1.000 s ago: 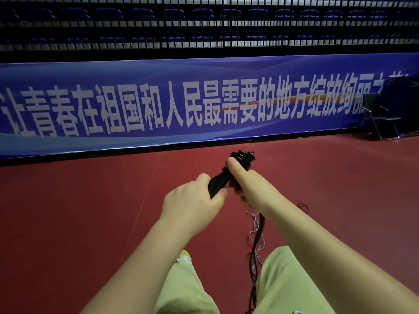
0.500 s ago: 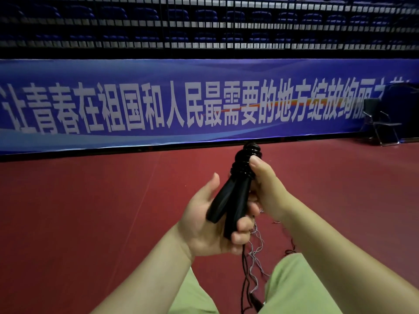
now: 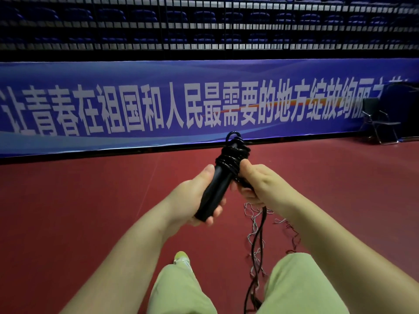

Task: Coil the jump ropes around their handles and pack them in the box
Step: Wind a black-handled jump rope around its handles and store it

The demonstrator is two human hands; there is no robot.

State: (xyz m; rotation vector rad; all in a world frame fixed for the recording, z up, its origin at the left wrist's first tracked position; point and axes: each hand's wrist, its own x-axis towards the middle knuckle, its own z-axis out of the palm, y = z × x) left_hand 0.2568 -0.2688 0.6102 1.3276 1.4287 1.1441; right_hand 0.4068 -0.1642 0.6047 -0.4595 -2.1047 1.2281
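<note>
My left hand [image 3: 192, 198] grips the lower part of the black jump rope handles [image 3: 215, 191], held together and pointing up and away from me. Several turns of black rope [image 3: 233, 155] are wound round the handles' upper end. My right hand [image 3: 256, 184] pinches the rope beside that coil, thumb against the windings. The loose rope [image 3: 258, 241] hangs from my right hand down between my knees. No box is in view.
Red sports floor [image 3: 90, 211] lies all around. A long blue banner [image 3: 158, 105] runs along a barrier ahead, with dark stands above. A black folding chair [image 3: 381, 121] stands at the far right. Thin frayed threads [image 3: 251, 214] dangle beside the rope. My green trouser legs [image 3: 179, 291] fill the bottom.
The handles have tilted more upright and further from me. More rope is wound on their upper end. My left hand has shifted down the handles.
</note>
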